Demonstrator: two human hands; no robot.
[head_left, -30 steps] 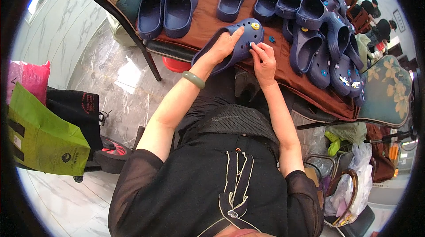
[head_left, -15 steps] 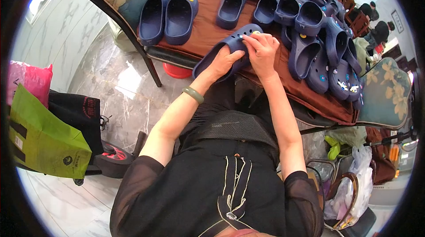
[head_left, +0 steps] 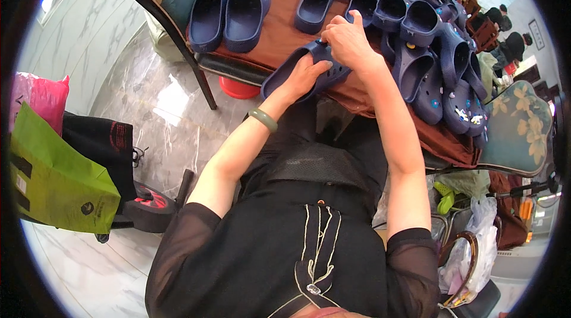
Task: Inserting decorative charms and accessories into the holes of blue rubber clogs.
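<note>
A navy blue clog (head_left: 337,73) with holes in its upper is held over the table's near edge. My left hand (head_left: 305,75) grips it, fingers inside the opening and thumb on the upper. A green bangle (head_left: 263,120) circles my left wrist. Over the toe end, my right hand (head_left: 352,43) has its fingertips pressed together against the upper, with one finger raised. What they pinch is too small and too covered to make out. Just beyond lies a single navy clog (head_left: 314,6), and a pair of clogs (head_left: 245,15) with small charms stands to its left.
A heap of navy clogs (head_left: 410,71), several with colourful charms, covers the right of the brown cloth (head_left: 279,35). Floral-backed chairs (head_left: 516,128) flank it. A red basin (head_left: 238,87) sits below. Green (head_left: 65,175) and pink bags (head_left: 44,101) stand at left.
My right hand has shifted from the holes near the toe's right side, turning more palm-down over the toe. A yellowish charm there is now hidden. My left hand keeps its grip.
</note>
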